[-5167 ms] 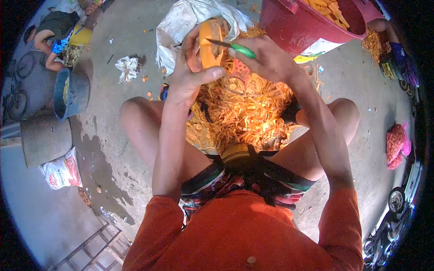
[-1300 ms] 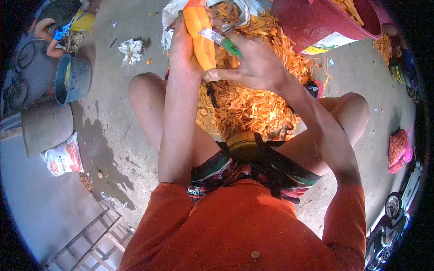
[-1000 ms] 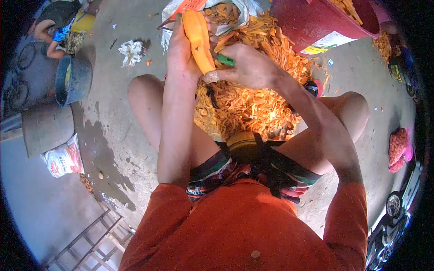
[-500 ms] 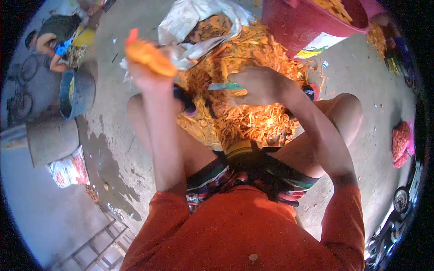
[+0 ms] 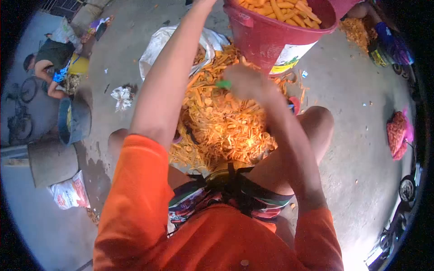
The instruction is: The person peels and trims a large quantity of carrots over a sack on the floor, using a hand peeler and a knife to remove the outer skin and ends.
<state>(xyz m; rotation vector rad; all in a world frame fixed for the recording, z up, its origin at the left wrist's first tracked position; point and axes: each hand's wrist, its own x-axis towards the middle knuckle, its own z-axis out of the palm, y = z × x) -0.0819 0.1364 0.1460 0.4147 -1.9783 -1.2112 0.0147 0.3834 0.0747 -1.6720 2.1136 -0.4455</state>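
Note:
My left hand (image 5: pixel 205 3) is stretched far forward at the top edge beside the red bucket (image 5: pixel 257 40); its fingers are cut off by the frame. The bucket holds orange peeled pieces (image 5: pixel 289 11). Blurred by motion, my right hand (image 5: pixel 247 82) is closed round a green-handled knife (image 5: pixel 224 84), over a heap of orange peelings (image 5: pixel 230 131) between my legs. The blade cannot be made out. An open white sack (image 5: pixel 156 45) lies at the heap's far left side.
At the left, a person (image 5: pixel 54 54) bends near a yellow container (image 5: pixel 79 64) and a dark tub (image 5: pixel 74 119). A printed sack (image 5: pixel 70 192) lies lower left. At the right are a pink-red bag (image 5: pixel 398 135) and another person's arm (image 5: pixel 371 13).
My left hand has moved forward and right toward the bucket, and the orange piece it held is out of sight. My right hand keeps the knife. The view has shifted.

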